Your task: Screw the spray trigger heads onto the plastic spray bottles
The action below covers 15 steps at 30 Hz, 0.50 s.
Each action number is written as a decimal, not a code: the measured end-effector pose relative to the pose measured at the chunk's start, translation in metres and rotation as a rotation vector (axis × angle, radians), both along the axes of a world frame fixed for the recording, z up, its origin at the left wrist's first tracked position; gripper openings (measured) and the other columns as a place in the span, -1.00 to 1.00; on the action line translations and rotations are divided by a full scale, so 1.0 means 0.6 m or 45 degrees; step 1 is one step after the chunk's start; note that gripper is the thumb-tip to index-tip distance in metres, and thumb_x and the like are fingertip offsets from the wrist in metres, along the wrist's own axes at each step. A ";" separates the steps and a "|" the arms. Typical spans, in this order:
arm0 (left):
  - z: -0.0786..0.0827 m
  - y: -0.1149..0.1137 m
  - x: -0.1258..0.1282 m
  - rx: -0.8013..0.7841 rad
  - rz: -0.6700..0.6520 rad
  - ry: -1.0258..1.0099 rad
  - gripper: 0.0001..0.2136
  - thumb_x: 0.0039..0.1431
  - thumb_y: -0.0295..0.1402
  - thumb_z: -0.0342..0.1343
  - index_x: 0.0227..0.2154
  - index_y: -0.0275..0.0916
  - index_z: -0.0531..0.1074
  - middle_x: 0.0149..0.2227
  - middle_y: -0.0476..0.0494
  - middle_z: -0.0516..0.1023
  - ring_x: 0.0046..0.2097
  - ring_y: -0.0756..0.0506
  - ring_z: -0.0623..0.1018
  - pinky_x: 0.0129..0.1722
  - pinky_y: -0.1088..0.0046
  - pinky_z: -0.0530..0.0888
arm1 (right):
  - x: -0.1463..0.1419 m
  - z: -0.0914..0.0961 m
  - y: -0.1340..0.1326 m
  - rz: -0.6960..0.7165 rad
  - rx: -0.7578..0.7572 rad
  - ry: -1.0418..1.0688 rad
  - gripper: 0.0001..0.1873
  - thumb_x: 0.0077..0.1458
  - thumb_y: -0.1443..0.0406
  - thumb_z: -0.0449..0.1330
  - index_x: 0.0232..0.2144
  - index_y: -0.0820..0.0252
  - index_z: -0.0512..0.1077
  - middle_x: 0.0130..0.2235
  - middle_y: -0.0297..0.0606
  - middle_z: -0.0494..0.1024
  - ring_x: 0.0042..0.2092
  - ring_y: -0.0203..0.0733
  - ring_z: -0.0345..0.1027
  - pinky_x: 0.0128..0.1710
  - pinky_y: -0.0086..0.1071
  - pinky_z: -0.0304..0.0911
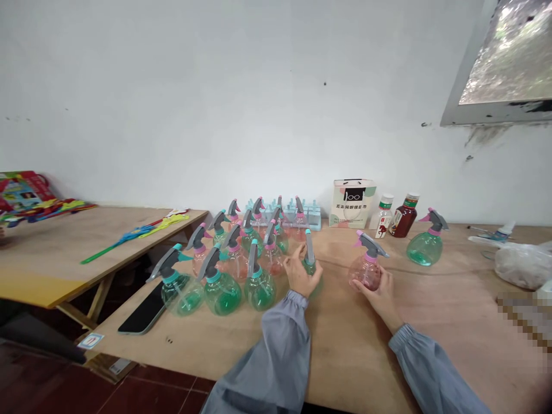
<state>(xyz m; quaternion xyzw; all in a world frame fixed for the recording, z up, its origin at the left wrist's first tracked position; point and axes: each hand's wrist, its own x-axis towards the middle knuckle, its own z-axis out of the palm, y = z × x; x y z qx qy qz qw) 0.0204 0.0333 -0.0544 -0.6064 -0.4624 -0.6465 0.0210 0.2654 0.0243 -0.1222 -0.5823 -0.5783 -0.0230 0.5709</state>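
Left hand point(301, 276) curls around a green spray bottle point(310, 253), upright, immediately right of the grouped bottles point(237, 263). Right hand point(379, 294) grips a pink spray bottle point(364, 271) by its bulb; bottle lies forward-left of that wrist, long axis near vertical, well apart from the group, left hand between. Base contact with the tabletop point(336, 345): cannot tell.

— What does the pink spray bottle point(364, 271) look like?
— Round, see-through body, pink collar, grey head with its pink nozzle toward the left; it's held roughly upright
— And the green spray bottle point(309, 265)?
— Left of it, apart, upright too, teal-tipped grey head, body partly hidden
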 end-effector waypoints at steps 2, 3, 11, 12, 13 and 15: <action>-0.007 0.011 0.007 -0.049 0.106 0.037 -0.57 0.08 -0.30 0.18 0.04 -0.24 0.40 0.02 -0.37 0.53 0.07 -0.32 0.52 0.13 0.00 0.30 | -0.001 0.001 -0.001 0.001 -0.006 0.020 0.05 -0.18 -0.36 0.21 0.15 0.23 0.24 0.00 -0.02 0.35 0.08 0.16 0.22 0.13 0.07 0.17; -0.006 0.017 0.010 -0.091 0.173 0.053 -0.62 0.13 -0.29 0.15 0.02 -0.24 0.42 0.02 -0.37 0.52 0.10 -0.32 0.50 0.12 0.01 0.30 | -0.002 0.001 -0.002 0.003 -0.010 0.031 0.06 -0.19 -0.36 0.22 0.15 0.22 0.24 0.01 -0.02 0.35 0.08 0.17 0.22 0.14 0.07 0.16; 0.031 0.094 0.031 -0.447 0.398 0.061 -0.53 0.31 -0.12 0.01 0.22 -0.14 0.33 0.10 -0.37 0.47 0.14 -0.33 0.42 0.11 0.06 0.32 | -0.007 -0.011 0.001 0.269 -0.102 0.323 0.08 -0.16 -0.22 0.34 0.23 0.21 0.08 0.20 0.15 0.28 0.21 0.21 0.24 0.20 0.14 0.19; 0.034 0.105 0.033 -0.464 0.389 0.049 -0.52 0.31 -0.11 0.01 0.23 -0.16 0.32 0.11 -0.38 0.46 0.15 -0.34 0.42 0.12 0.05 0.31 | -0.007 -0.014 0.001 0.344 -0.112 0.372 0.05 -0.10 -0.20 0.33 0.24 0.19 0.05 0.22 0.15 0.27 0.21 0.18 0.26 0.20 0.13 0.21; 0.036 0.115 0.035 -0.477 0.377 0.038 -0.49 0.29 -0.10 0.03 0.24 -0.16 0.30 0.13 -0.39 0.44 0.16 -0.35 0.41 0.13 0.03 0.30 | -0.007 -0.017 0.001 0.401 -0.114 0.404 0.00 -0.05 -0.18 0.31 0.25 0.16 0.03 0.23 0.14 0.27 0.22 0.15 0.27 0.20 0.12 0.22; 0.036 0.126 0.039 -0.473 0.363 -0.023 -0.40 0.24 -0.07 0.10 0.29 -0.18 0.23 0.18 -0.42 0.38 0.20 -0.38 0.37 0.15 -0.01 0.28 | -0.006 -0.022 0.001 0.451 -0.103 0.424 -0.10 0.05 -0.15 0.25 0.25 0.12 0.02 0.24 0.11 0.28 0.23 0.10 0.27 0.23 0.11 0.21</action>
